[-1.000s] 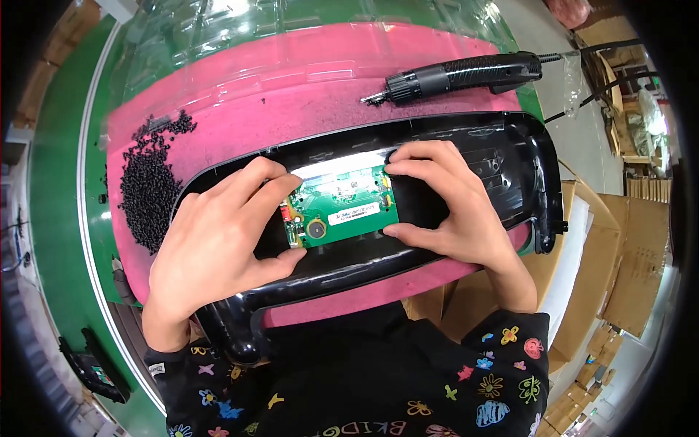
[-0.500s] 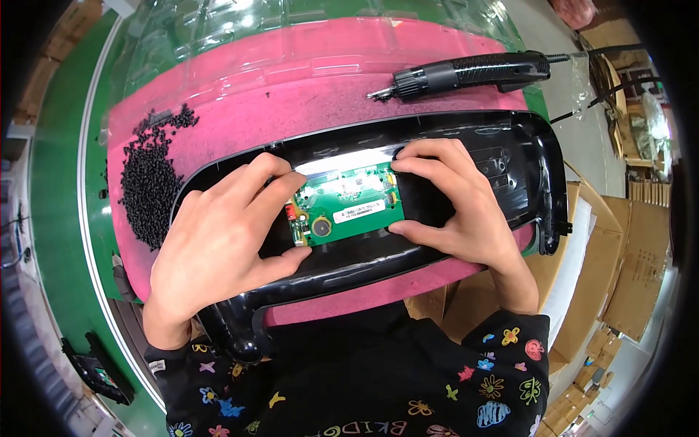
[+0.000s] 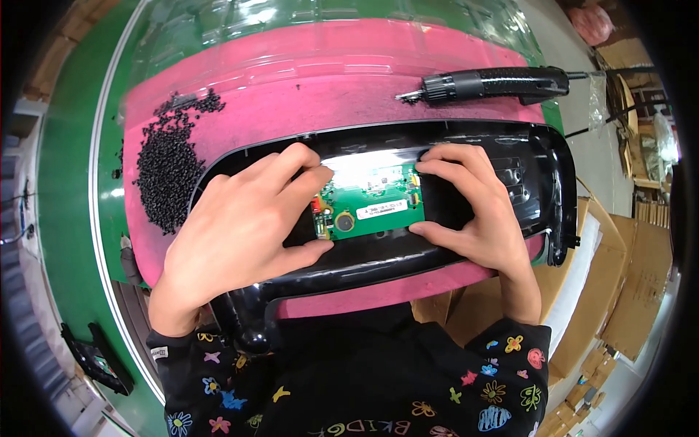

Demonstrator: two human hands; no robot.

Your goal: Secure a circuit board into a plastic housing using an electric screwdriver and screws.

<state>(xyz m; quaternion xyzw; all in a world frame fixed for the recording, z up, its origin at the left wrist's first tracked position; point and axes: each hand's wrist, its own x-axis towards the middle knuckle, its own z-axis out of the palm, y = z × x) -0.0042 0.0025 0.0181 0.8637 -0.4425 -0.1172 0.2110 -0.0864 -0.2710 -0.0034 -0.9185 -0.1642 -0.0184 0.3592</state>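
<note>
Holds a green circuit board (image 3: 375, 197) by both ends, component side up, above the middle of a long black plastic housing (image 3: 378, 251). Left hand (image 3: 244, 218): grips the board's left end, thumb at the lower corner, forefinger at the upper one; fingers spread apart and clamped on the board between. Right hand (image 3: 480, 211): does likewise at the right end, thumb low, forefinger high, fingers curved and clamped on the board's corners. Circuit board: lies slightly aslant within the housing's outline, right end a little higher in view. Bears a white printed label, a round dark disc near the lower left and a red part at the left edge, close to the left fingers. Glares along the top edge; seems close over the housing's inner face, though from above cannot tell whether touching.

Housing: rests open side up on a pink worktop (image 3: 255, 102), overhangs the near edge. Left of it on the worktop: a heap of small black screws (image 3: 171, 175), thinning out toward the top. Beyond the housing, to the right: a black electric screwdriver (image 3: 495, 84), lies on its side, bit pointing left, cord running off right. Far side: clear plastic sheeting (image 3: 328, 44). Lower right: an open cardboard box (image 3: 597, 291).
</note>
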